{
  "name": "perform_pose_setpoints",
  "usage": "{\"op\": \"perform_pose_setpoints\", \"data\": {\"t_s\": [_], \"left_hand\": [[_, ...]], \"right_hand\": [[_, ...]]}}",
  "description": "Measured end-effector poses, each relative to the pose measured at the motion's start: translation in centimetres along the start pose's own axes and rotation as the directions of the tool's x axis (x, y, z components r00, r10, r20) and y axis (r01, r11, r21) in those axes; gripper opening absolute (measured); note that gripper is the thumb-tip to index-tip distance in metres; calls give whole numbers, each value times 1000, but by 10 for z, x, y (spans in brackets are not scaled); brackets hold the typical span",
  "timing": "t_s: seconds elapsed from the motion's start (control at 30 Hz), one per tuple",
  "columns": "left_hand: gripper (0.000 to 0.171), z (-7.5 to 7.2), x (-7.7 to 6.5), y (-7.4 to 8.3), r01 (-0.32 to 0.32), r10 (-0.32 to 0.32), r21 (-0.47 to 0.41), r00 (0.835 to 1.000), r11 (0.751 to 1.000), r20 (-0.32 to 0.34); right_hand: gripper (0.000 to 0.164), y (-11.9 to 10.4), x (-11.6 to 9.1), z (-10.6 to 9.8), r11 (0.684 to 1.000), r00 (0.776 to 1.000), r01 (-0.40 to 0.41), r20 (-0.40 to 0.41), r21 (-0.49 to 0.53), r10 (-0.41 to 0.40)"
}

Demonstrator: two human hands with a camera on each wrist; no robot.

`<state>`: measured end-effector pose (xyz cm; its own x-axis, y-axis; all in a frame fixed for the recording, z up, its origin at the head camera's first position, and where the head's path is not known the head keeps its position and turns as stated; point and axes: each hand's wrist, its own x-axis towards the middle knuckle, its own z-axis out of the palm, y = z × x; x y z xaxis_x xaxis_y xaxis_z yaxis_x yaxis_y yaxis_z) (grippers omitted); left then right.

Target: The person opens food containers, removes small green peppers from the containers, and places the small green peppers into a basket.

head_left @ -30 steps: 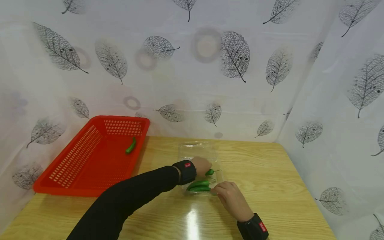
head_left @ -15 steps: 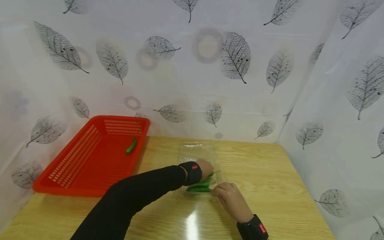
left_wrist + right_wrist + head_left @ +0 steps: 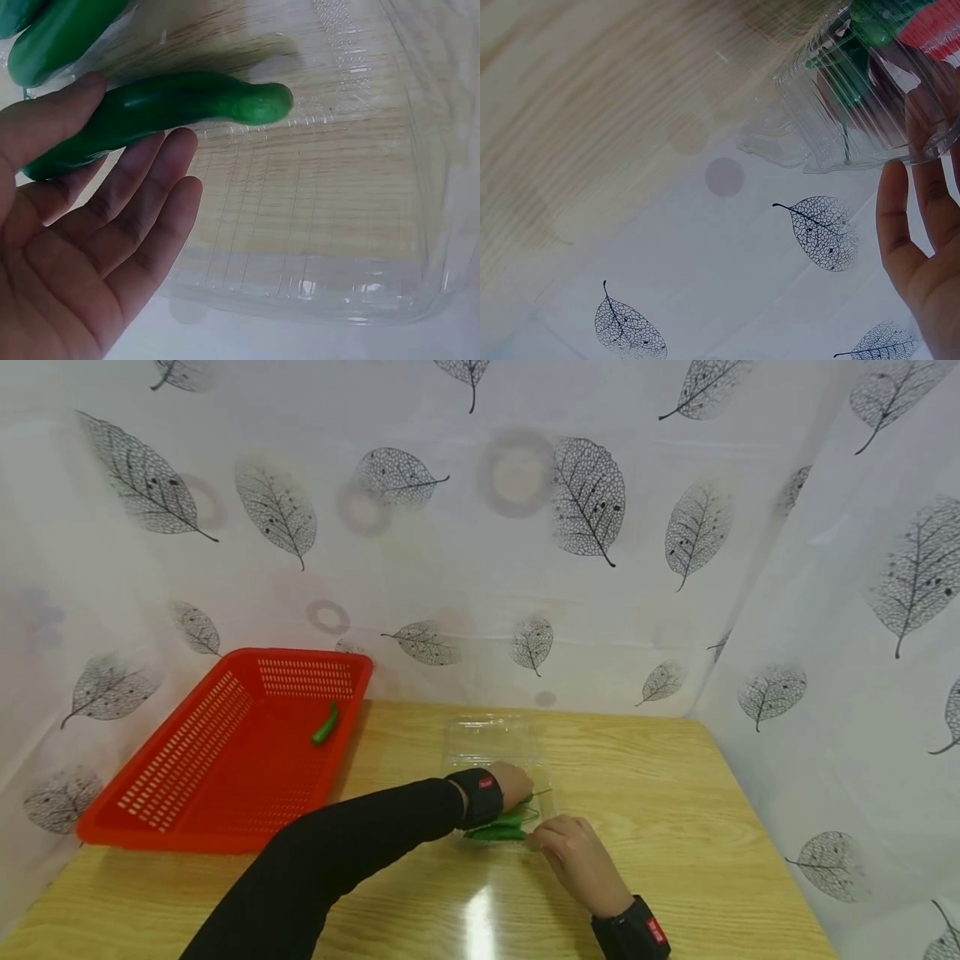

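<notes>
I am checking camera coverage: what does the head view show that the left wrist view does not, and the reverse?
Only head: red plastic basket with one green chili pepper inside, right grip, black left sleeve.
Only left wrist: the inner side of the left grip and the rounded tip of the held pepper.
Both: the left grip, clear plastic container, other green chili peppers and wooden tabletop.
</notes>
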<state>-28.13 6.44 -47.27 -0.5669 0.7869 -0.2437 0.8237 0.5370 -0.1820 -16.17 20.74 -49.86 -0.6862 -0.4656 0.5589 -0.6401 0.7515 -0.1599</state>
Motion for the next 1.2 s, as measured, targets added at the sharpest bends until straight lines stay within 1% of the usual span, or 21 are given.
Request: {"op": "perform_pose_setpoints", "data": {"t_s": [0.17, 0.23, 0.37, 0.5, 0.6, 0.7, 0.83, 0.93, 1.0, 1.1, 1.2], "left_hand": [[9, 10, 7, 0, -2, 2, 54, 1000, 999, 9], [9, 11, 8, 0, 1, -1, 49, 1000, 999, 13], [11, 8, 9, -1, 16, -16, -5, 1000, 1000, 17], [11, 3, 8, -3, 26, -27, -58, 1000, 998, -15], [14, -6, 3, -3, 15, -18, -79, 999, 997, -42], [20, -18, -5, -3, -5, 1, -87, 999, 996, -43], [33, -39, -17, -2, -44, 41, -86, 999, 995, -35], [36, -52, -31, -6, -56, 49, -127, 997, 990, -52], [33, -58, -43, -12, -49, 36, -183, 997, 982, -69], [28, -58, -59, -26, -45, 12, -256, 991, 966, -130], [23, -59, -76, -42, -51, -9, -305, 982, 951, -191]], "right_hand": [[36, 0, 0, -1, 1000, 1000, -7, 10, -4, 7], [36, 0, 0, -1, 1000, 1000, -8, 12, -2, 8], [35, -1, 1, -1, 1000, 1000, -10, 11, 2, 10], [35, 0, 1, -1, 1000, 1000, -12, 17, -1, 12], [35, 0, 1, -1, 1000, 1000, -9, 22, -2, 9], [36, 1, 0, -1, 1000, 1000, 0, 18, -5, 0], [37, 2, -1, -2, 1000, 1000, 6, 3, -13, -6], [37, 2, -1, -2, 1000, 1000, 0, 0, -8, 0], [37, 1, -1, -1, 1000, 1000, -4, 9, -5, 4], [36, 0, -1, 1, 1000, 1000, -13, 27, -3, 13], [36, 0, -1, 0, 1000, 999, -30, 43, -9, 30]]}}
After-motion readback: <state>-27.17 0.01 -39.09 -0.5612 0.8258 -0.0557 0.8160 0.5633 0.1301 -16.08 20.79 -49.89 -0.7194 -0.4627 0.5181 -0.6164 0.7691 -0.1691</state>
